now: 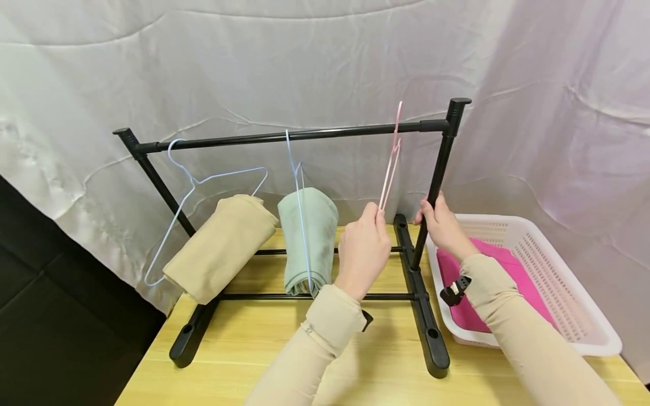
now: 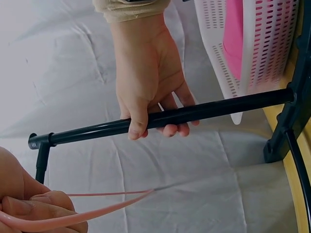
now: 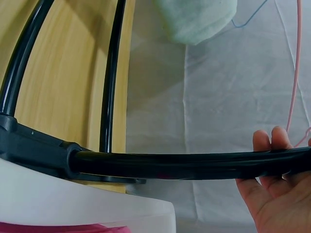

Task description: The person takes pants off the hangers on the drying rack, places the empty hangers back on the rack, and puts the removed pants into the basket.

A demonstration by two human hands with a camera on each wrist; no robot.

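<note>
My left hand [image 1: 361, 248] grips a thin pink hanger [image 1: 389, 175] by its lower part; in the head view its hook stands at the rack's top bar. In the left wrist view the same hand [image 2: 36, 206] shows at the lower left edge, fingers curled on the hanger [image 2: 109, 213]. My right hand [image 1: 446, 225] holds the right post [image 1: 440, 163] of the black garment rack. Thumb on one side and fingers on the other, this hand [image 2: 150, 87] wraps the post in the left wrist view. In the right wrist view the right hand [image 3: 279, 194] is partly cut off.
A rolled beige cloth [image 1: 223, 248] and a rolled green cloth [image 1: 308, 237] hang on blue hangers from the top bar [image 1: 238, 139]. A white basket [image 1: 584, 293] with pink cloth [image 1: 513, 270] stands at the right on the wooden table [image 1: 264, 349]. Behind is a pale curtain [image 1: 304, 62].
</note>
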